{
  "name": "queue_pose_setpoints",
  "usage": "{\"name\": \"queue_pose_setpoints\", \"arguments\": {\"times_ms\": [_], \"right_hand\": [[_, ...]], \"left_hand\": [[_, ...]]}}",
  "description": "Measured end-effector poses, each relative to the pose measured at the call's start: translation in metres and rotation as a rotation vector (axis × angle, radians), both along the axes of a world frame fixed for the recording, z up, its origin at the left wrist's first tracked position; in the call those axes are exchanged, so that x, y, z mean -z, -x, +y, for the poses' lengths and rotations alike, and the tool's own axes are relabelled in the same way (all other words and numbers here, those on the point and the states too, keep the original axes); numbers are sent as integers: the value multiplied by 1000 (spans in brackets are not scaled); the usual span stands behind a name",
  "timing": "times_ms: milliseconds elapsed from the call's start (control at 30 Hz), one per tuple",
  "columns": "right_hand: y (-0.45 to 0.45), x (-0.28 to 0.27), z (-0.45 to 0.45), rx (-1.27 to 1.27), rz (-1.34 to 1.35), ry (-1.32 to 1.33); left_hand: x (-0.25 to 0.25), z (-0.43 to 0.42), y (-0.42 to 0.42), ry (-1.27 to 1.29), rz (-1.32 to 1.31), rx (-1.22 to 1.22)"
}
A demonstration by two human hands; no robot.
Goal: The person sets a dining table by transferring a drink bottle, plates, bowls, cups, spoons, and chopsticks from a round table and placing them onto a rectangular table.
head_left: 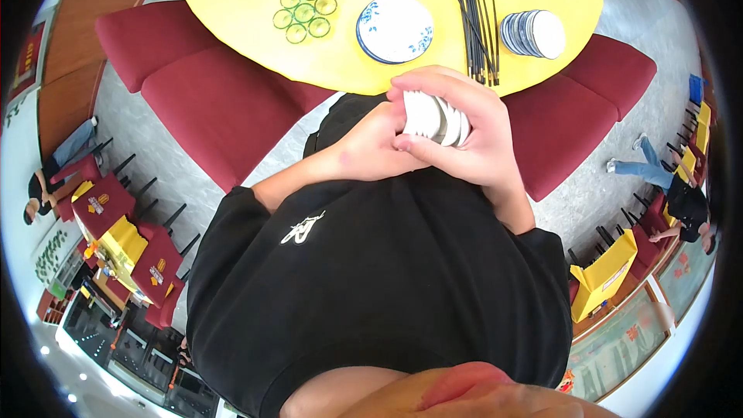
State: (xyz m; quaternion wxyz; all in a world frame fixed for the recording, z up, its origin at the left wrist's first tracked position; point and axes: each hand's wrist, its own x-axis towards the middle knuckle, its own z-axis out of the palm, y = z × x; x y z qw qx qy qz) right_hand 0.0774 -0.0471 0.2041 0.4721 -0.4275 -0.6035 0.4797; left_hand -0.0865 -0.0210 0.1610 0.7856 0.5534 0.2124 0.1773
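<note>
A nested bunch of white ceramic soup spoons (422, 118) is held between my two hands, just in front of my body at the table's near edge. My right hand (487, 120) curves around the bunch from the right, with its thumb below and fingers above. From the left, my left hand (375, 139) closes on the same spoons; most of its fingers are hidden. Beyond the hands, a stack of blue-patterned white plates (396, 27) lies on the yellow round table (240, 8). Dark chopsticks (478, 35) lie loosely side by side to the right of the plates.
Several green-rimmed glasses (304, 11) stand grouped on the table's left. A stack of small bowls (534, 33) lies on its side at the right. Dark red chairs (217, 101) flank me. Other people (685, 193) are farther off on both sides, near more tables.
</note>
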Motion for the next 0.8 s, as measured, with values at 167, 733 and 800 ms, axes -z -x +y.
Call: {"name": "queue_pose_setpoints", "arguments": {"times_ms": [167, 733, 800], "right_hand": [[1, -4, -11, 100, -84, 23], [2, 21, -11, 27, 556, 93], [1, 12, -10, -122, 273, -18]], "left_hand": [[-7, 0, 2, 8, -45, 16], [0, 16, -2, -165, -150, 197], [3, 15, -3, -226, -60, 343]]}}
